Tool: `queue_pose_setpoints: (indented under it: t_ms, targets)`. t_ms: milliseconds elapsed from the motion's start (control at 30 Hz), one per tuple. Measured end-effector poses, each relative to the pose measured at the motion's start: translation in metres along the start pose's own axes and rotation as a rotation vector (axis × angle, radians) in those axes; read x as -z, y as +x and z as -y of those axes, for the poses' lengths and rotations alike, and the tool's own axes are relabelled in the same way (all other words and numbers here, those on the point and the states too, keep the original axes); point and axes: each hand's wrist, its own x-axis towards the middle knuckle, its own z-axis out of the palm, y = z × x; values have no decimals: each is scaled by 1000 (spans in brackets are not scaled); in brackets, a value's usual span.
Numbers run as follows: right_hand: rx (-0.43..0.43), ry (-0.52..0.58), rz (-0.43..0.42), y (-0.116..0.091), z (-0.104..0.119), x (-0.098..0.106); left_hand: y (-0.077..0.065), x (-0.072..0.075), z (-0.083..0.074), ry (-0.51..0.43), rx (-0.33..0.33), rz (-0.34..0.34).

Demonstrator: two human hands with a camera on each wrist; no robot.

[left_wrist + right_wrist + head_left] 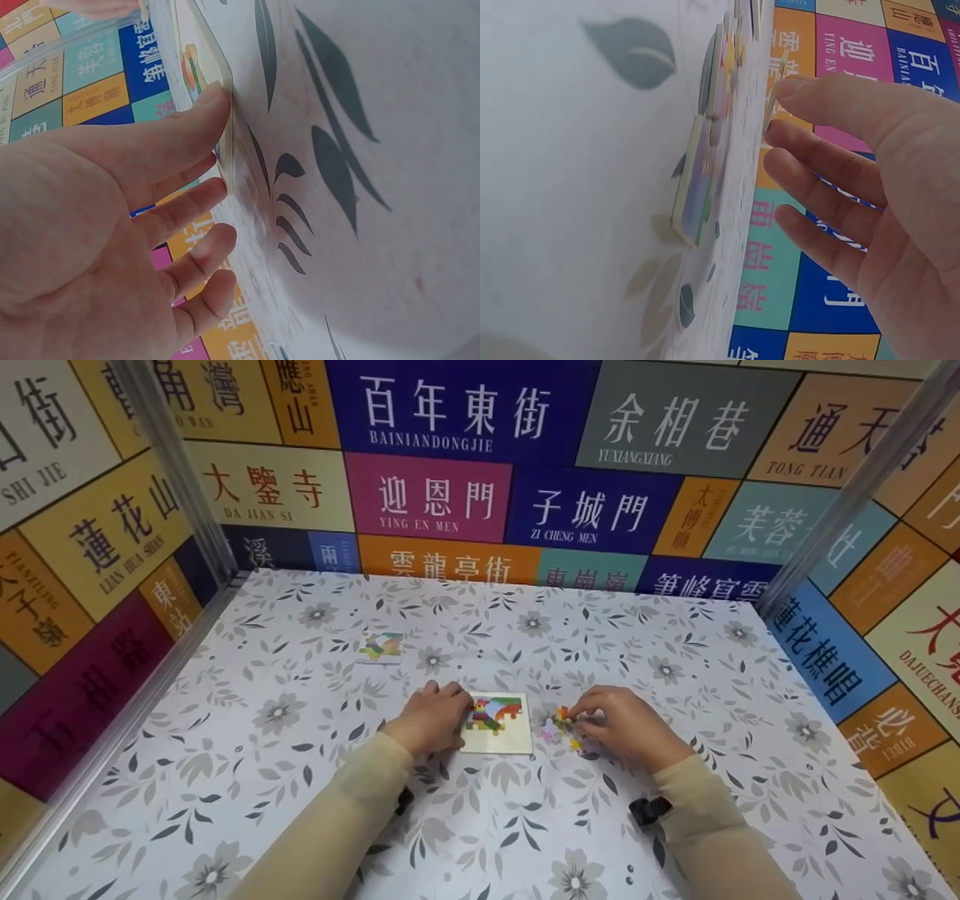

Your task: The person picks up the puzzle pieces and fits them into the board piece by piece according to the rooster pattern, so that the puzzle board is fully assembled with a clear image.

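A shallow puzzle board [491, 742] lies on the table, its upper part filled with joined pieces [495, 712] showing a colourful bird-like picture. At its left edge my left hand [431, 720] holds the board, thumb near the lower corner and fingers by the upper one; the left wrist view shows the thumb tip [214, 97] on the rim. My right hand [622, 727] pinches a thin puzzle piece [773, 97] between thumb and index finger, just above the table. Several loose pieces [550, 730] lie beside that hand, some overlapping; its printed face is hardly visible.
A small picture card [381, 649] with a similar bird lies farther back on the left. The table [300, 780] has a flower-patterned cover. Printed panels [465, 412] with Chinese lettering rise behind and at both sides, with clear posts [184, 472] at the corners.
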Motion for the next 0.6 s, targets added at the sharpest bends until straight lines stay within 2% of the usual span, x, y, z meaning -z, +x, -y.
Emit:
queue_pose_setpoints:
  t_ms: [300, 600]
  targets:
    - [1, -27, 4, 8, 11, -6, 3, 0, -1, -22, 40, 42]
    - [17, 2, 10, 14, 19, -10, 2, 1, -2, -55, 51, 55]
